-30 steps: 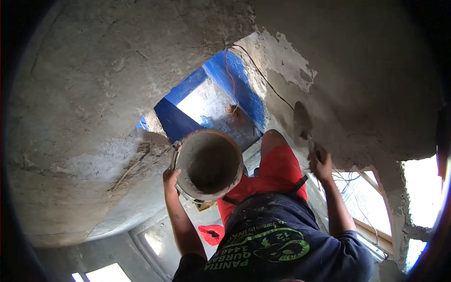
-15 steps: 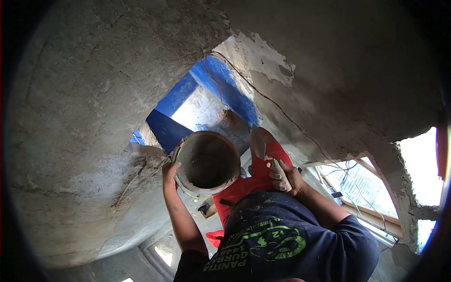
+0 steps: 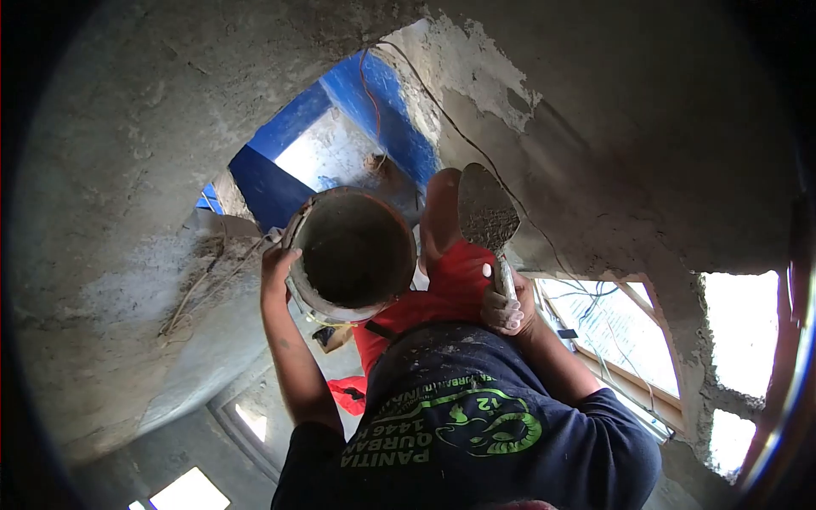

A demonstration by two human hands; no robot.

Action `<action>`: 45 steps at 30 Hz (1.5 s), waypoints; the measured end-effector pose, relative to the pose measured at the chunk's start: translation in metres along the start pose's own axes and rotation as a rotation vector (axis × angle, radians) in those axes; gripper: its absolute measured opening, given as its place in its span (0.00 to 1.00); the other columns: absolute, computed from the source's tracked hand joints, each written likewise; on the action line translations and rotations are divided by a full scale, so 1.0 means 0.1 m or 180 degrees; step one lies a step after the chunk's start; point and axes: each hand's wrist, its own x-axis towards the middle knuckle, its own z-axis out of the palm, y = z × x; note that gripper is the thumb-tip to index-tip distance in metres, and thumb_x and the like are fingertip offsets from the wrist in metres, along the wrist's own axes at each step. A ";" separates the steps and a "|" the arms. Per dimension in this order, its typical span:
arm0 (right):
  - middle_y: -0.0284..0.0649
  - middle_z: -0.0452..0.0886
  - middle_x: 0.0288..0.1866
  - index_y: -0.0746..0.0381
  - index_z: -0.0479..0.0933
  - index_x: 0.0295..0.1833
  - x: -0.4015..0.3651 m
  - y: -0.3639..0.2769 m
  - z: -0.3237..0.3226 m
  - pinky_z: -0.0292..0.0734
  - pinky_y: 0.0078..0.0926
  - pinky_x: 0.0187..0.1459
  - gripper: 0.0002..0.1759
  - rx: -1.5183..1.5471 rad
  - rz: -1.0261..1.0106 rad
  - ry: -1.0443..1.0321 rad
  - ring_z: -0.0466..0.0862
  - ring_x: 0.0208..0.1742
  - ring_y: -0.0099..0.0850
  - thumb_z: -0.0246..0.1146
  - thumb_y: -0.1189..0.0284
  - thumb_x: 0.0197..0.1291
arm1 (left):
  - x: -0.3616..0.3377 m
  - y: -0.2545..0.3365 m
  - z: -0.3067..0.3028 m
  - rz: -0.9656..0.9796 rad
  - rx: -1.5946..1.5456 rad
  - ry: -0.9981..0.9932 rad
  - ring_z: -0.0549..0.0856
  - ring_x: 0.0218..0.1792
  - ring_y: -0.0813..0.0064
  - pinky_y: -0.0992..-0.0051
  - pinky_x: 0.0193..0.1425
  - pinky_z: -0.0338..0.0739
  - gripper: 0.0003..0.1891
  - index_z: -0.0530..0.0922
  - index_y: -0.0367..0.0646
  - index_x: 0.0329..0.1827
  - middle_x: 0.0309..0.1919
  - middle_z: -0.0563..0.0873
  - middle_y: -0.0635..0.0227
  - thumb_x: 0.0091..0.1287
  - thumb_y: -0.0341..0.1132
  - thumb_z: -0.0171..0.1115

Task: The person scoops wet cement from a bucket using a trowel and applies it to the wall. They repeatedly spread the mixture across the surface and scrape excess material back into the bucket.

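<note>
My left hand (image 3: 279, 270) grips the rim of a round grey bucket (image 3: 316, 293) at its left side, thumb over the edge. The bucket's mouth faces the camera and its inside is dark. On the right, my right hand (image 3: 510, 308) is closed around the handle of a trowel (image 3: 489, 208). The trowel's broad blade points up and away, with wet grey mortar on its lower part. Its blade stands to the right of the bucket, apart from it.
Rough grey plastered walls (image 3: 110, 170) surround me. A blue-framed opening (image 3: 272, 183) lies ahead. A dark cable (image 3: 459, 132) runs down the right wall toward a window (image 3: 616, 327). A small open box (image 3: 334, 339) sits below the bucket.
The trowel has turned so its flat blade with mortar faces the camera. The view has shifted, and the bucket and both hands appear farther left and higher.
</note>
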 end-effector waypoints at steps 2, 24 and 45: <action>0.37 0.70 0.19 0.59 0.71 0.68 0.00 0.01 -0.03 0.67 0.24 0.10 0.31 -0.0181 -0.0243 0.0254 0.68 0.10 0.25 0.41 0.47 0.77 | 0.14 -0.10 -0.11 0.0038 0.0249 -0.0068 0.86 0.46 0.66 0.66 0.54 0.78 0.22 0.83 0.33 0.55 0.47 0.87 0.61 0.57 0.33 0.66; 0.47 0.88 0.45 0.61 0.87 0.42 2.31 -0.03 0.40 0.84 0.41 0.47 0.11 -0.9628 0.3619 -0.0360 0.88 0.49 0.43 0.65 0.72 0.53 | -0.06 -0.04 0.28 0.0134 0.0673 -0.0643 0.82 0.40 0.80 0.76 0.47 0.76 0.19 0.81 0.33 0.56 0.41 0.87 0.69 0.61 0.27 0.64; 0.35 0.80 0.25 0.63 0.81 0.37 1.91 -0.28 0.22 0.76 0.25 0.23 0.21 -0.6186 0.3748 0.0791 0.80 0.22 0.25 0.59 0.55 0.71 | -0.10 0.10 0.38 -0.0062 0.0461 -0.0476 0.82 0.47 0.75 0.72 0.56 0.74 0.24 0.81 0.35 0.56 0.43 0.86 0.66 0.57 0.32 0.76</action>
